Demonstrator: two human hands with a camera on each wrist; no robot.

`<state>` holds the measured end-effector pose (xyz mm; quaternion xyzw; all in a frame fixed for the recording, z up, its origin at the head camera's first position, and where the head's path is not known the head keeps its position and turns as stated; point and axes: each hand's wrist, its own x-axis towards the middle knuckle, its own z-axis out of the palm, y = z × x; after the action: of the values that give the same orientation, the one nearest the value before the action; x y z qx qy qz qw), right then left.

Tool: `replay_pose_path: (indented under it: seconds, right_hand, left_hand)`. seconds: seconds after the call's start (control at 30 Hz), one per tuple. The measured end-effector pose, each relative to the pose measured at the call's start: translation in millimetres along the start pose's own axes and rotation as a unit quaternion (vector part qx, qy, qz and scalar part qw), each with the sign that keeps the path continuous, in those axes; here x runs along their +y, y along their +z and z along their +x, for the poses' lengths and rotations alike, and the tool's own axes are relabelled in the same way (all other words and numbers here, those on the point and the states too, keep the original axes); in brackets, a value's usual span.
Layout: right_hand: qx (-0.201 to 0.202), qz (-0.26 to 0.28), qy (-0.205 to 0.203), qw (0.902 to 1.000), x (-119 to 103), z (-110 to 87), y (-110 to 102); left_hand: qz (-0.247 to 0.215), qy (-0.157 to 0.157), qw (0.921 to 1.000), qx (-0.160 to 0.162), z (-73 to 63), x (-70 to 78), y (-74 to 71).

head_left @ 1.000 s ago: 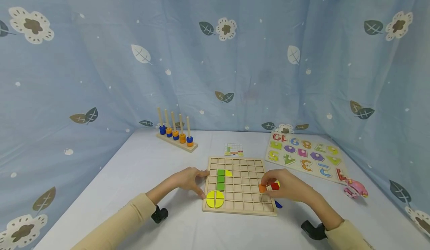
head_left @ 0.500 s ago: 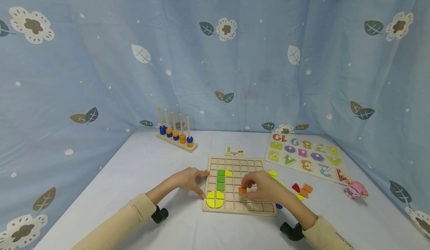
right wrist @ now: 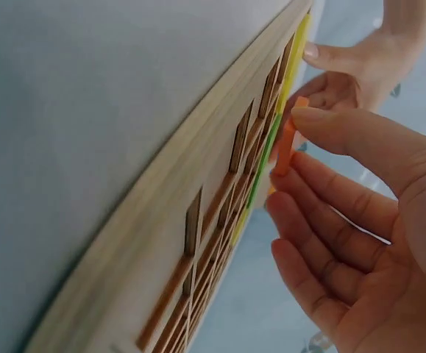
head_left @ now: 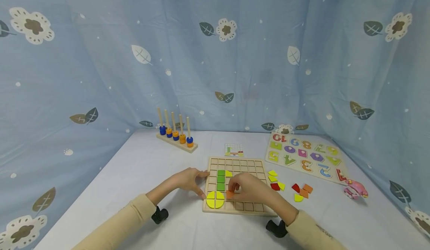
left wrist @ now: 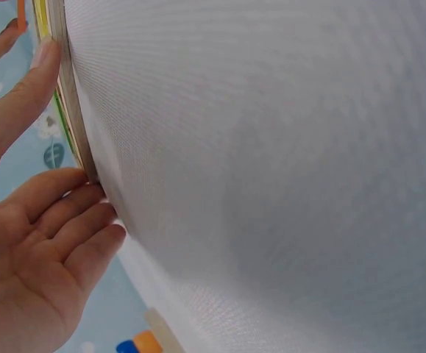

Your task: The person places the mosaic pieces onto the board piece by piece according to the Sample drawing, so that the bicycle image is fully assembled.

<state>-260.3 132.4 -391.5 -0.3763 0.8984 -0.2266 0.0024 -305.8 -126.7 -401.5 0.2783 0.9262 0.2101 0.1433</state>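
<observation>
A wooden grid board [head_left: 242,213] lies on the white table. My left hand [head_left: 189,179] rests along its left side, thumb and fingertips touching the edge with the fingers fairly straight. Between thumb and fingers, my right hand [head_left: 250,188] pinches a thin orange tile [right wrist: 289,140], tilted over the lower left cells. Yellow quarter-circle tiles [head_left: 211,199] form a disc in the lower left corner. Above them, green square tiles [head_left: 220,179] stand in a column, with a yellow quarter-circle tile [head_left: 228,173] beside the top one. The right hand hides part of the board's middle.
Right of the board lie loose yellow tiles [head_left: 298,197], red tiles [head_left: 275,186] and orange tiles [head_left: 304,193]. Behind are a pattern card [head_left: 234,149], a peg stand [head_left: 176,141] with beads, and a number puzzle [head_left: 302,153]. A pink toy [head_left: 356,188] sits at right.
My right hand has carried the orange tile leftward across the board, from its right side to the lower left cells, uncovering the loose tiles at right. My left hand has stayed put.
</observation>
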Motion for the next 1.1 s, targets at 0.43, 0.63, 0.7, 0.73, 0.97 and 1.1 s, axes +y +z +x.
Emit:
replay_pose_path:
  seconds: [0.43, 0.63, 0.7, 0.73, 0.97, 1.1]
  right_hand:
    - [-0.007, 0.005, 0.002, 1.0000, -2.6, 3.0, 3.6]
    - [-0.012, 0.022, -0.008, 0.9997, -2.1, 2.0, 3.0]
    - [-0.008, 0.022, -0.008, 0.9997, -1.2, 0.7, 2.7]
    - [-0.004, 0.020, -0.009, 0.9998, -0.4, -0.5, 2.4]
    - [0.001, 0.023, 0.003, 0.9997, 5.6, -14.9, -6.6]
    - [0.004, 0.023, 0.007, 0.9997, 11.3, -25.7, -13.4]
  left_hand:
    - [0.002, -0.003, 1.0000, 0.000, 0.0, 0.5, -1.7]
    - [0.002, -0.003, 1.0000, -0.001, 0.4, -0.4, -0.8]
    - [0.002, -0.002, 1.0000, -0.001, 0.2, -0.4, -0.8]
    - [0.002, -0.001, 1.0000, -0.001, 0.2, -0.4, -0.8]
    - [0.002, 0.002, 1.0000, -0.002, -0.5, 0.4, -1.5]
    - [0.002, -0.001, 1.0000, -0.002, -0.5, 1.3, -2.1]
